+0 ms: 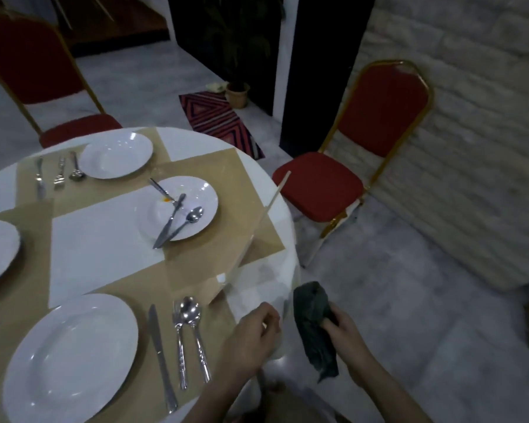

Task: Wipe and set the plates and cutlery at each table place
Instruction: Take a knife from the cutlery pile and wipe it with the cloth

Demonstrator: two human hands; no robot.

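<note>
**Hands at the table edge, one place left to clean**

The left hand (pixel 254 334) hovered at the rim of the round table (pixel 275 190), fingers loosely curled; whether it pinched anything could not be told (a pale sliver showed near the fingertips, too blurred to name); the right hand (pixel 345 334) gripped a dark cloth (pixel 313 325), bunched and hanging beside the table edge. The near plate (pixel 71 358) lay clean, with knife (pixel 161 358), fork (pixel 179 346) and spoon (pixel 196 334) in a row just to its right; the far plate (pixel 116 155) looked likewise set. The soiled plate (pixel 202 193), smeared with orange, carried crossed cutlery (pixel 174 218) on top, well apart from both hands.

The risk, as I judged it: lifting that plate one-handed could tip the loose cutlery off onto the table or floor; the trailing cloth might also drag across the set pieces and knock them askew.

No brand, label or writing was legible anywhere.
</note>
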